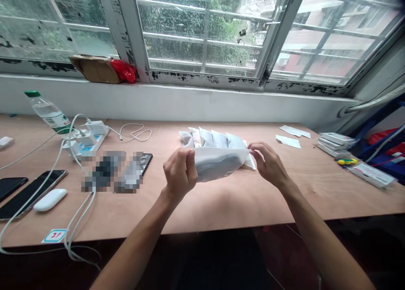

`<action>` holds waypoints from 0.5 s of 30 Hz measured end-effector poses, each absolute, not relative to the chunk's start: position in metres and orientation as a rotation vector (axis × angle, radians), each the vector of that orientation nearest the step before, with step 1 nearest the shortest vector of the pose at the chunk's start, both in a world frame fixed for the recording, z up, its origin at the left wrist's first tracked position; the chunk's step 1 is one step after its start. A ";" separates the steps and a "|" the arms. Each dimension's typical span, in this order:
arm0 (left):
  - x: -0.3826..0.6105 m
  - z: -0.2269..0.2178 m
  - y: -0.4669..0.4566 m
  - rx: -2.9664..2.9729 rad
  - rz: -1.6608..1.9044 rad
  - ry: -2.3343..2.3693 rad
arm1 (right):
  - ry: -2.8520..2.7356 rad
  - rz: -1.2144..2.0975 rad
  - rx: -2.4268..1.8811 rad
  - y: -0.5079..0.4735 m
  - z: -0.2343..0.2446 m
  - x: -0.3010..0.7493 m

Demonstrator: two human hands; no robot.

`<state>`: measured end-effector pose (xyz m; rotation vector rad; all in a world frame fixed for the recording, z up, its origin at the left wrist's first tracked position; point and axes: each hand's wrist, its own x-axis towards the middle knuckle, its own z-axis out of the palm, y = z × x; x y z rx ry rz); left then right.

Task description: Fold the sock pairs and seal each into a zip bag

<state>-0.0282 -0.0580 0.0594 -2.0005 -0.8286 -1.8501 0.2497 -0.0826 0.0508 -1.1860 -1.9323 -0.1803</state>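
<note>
Between my two hands, above the table, is a translucent white pouch [221, 163] with something dark grey showing through it. My left hand [181, 168] grips its left end, thumb on the near face. At the opposite upper corner, my right hand [267, 161] pinches the pouch's edge between thumb and fingers. What exactly lies inside the pouch cannot be made out. Just behind it, a row of several similar filled white pouches [218, 138] rests on the table, partly hidden by the held one.
On the left are a power strip [91, 140] with cables, a water bottle [50, 113], phones [34, 193] and a white earbud case [50, 200]. White paper slips [288, 141] and stacked flat boxes [336, 143] lie on the right. The wooden table's [253, 214] front edge is near me.
</note>
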 end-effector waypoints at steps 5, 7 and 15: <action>-0.004 0.054 -0.054 -2.011 -2.029 -1.058 | -1.589 0.217 -1.265 -0.080 0.032 0.252; 0.005 0.053 -0.051 -1.975 -2.104 -1.174 | -1.407 0.435 -1.253 -0.081 0.023 0.241; 0.055 0.042 -0.059 -2.174 -1.806 -0.562 | -1.097 1.320 -1.057 -0.103 0.028 0.212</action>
